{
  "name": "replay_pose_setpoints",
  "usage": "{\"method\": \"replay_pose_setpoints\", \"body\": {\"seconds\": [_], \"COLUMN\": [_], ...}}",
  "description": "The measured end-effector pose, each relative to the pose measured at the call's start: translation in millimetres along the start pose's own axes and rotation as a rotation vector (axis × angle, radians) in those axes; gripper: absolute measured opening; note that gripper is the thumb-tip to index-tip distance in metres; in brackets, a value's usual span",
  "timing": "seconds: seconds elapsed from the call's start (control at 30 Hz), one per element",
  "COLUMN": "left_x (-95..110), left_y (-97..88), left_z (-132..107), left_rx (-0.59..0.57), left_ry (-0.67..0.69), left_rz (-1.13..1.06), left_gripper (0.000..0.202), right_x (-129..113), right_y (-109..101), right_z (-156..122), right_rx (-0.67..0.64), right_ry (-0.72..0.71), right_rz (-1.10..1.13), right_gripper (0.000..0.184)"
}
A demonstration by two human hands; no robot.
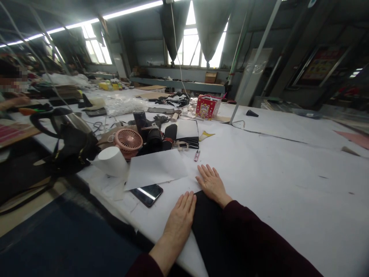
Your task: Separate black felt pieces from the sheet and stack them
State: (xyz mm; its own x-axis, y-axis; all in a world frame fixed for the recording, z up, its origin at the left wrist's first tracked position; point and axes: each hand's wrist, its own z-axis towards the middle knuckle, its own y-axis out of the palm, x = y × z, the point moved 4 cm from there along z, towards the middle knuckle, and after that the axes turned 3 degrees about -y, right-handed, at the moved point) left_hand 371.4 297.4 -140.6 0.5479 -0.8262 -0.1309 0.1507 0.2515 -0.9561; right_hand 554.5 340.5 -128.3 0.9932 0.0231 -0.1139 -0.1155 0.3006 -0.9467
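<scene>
Count: two hands, one cloth.

My left hand (180,219) lies flat, fingers together, on the white surface (288,173) at the left edge of the black cloth (207,231). Grip wide, holding nothing. My right hand (211,182) lies flat with fingers spread at the cloth's far edge, wrist over the cloth. Grip wide, also holding nothing. The black cloth sits at the near edge of the surface, between my two forearms.

Around, one of each:
- dark phone (147,194), screen up, just left of my left hand near the near edge.
- white sheet (155,167), just beyond the phone, overlapping it.
- small pink tool (196,155), beyond my right hand; type not clear.
- pink fan (128,140), further left, amid dark clutter.
- red box (207,107), well beyond, toward the far edge.

Nothing lies between my hands and the cloth.
</scene>
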Motion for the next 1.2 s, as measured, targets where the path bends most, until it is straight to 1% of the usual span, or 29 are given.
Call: {"method": "replay_pose_setpoints", "body": {"seconds": [0.07, 0.1, 0.2, 0.27, 0.33, 0.4, 0.47, 0.57, 0.63, 0.73, 0.83, 0.93, 1.0, 1.03, 1.07, 1.13, 1.2], "left_x": [1, 1, 4, 6, 7, 7, 7, 3, 1, -2, -8, -20, -29, -33, -36, -39, -36], "left_y": [0.0, -0.1, -0.7, -0.8, -0.4, 0.4, 1.1, 1.3, 0.5, -5.4, -22.0, -46.8, -60.4, -65.1, -67.7, -65.4, -51.2], "left_z": [0, 0, 1, 1, 1, 2, 2, 2, -1, -7, -8, 7, 25, 36, 46, 64, 73], "left_rx": [0.007, 0.013, 0.032, 0.036, 0.035, 0.034, 0.037, 0.041, 0.038, 0.028, 0.010, -0.048, -0.132, -0.166, -0.183, -0.157, -0.120], "left_ry": [-0.001, -0.009, -0.038, -0.045, -0.044, -0.040, -0.037, -0.041, -0.039, -0.042, -0.097, -0.231, -0.316, -0.343, -0.365, -0.405, -0.416], "left_rz": [0.003, 0.007, 0.026, 0.040, 0.050, 0.059, 0.062, 0.044, 0.008, -0.088, -0.256, -0.473, -0.585, -0.616, -0.632, -0.623, -0.629], "left_gripper": [0.060, 0.060, 0.059, 0.057, 0.055, 0.054, 0.053, 0.054, 0.056, 0.060, 0.059, 0.042, 0.029, 0.026, 0.026, 0.032, 0.045], "right_x": [8, 11, 12, 0, -21, -41, -49, -41, -32, -24, -22, -22, -22, -22, -21, -21, -21], "right_y": [-9, -17, -51, -72, -81, -72, -52, -22, -9, -2, -1, -1, -1, -1, -1, -1, 0], "right_z": [1, 3, 13, 20, 23, 18, 9, -6, -11, -11, -9, -10, -11, -11, -12, -12, -13], "right_rx": [0.008, 0.015, 0.087, 0.160, 0.187, 0.124, 0.024, -0.063, -0.085, -0.099, -0.097, -0.085, -0.077, -0.073, -0.069, -0.061, -0.057], "right_ry": [-0.028, -0.044, -0.046, -0.032, -0.081, -0.162, -0.199, -0.160, -0.135, -0.116, -0.095, -0.075, -0.072, -0.074, -0.077, -0.087, -0.095], "right_rz": [-0.022, -0.031, -0.058, -0.066, -0.034, 0.028, 0.073, 0.076, 0.076, 0.084, 0.090, 0.092, 0.091, 0.089, 0.088, 0.085, 0.084], "right_gripper": [0.053, 0.052, 0.050, 0.052, 0.052, 0.051, 0.050, 0.051, 0.053, 0.054, 0.054, 0.054, 0.054, 0.054, 0.054, 0.054, 0.053]}}
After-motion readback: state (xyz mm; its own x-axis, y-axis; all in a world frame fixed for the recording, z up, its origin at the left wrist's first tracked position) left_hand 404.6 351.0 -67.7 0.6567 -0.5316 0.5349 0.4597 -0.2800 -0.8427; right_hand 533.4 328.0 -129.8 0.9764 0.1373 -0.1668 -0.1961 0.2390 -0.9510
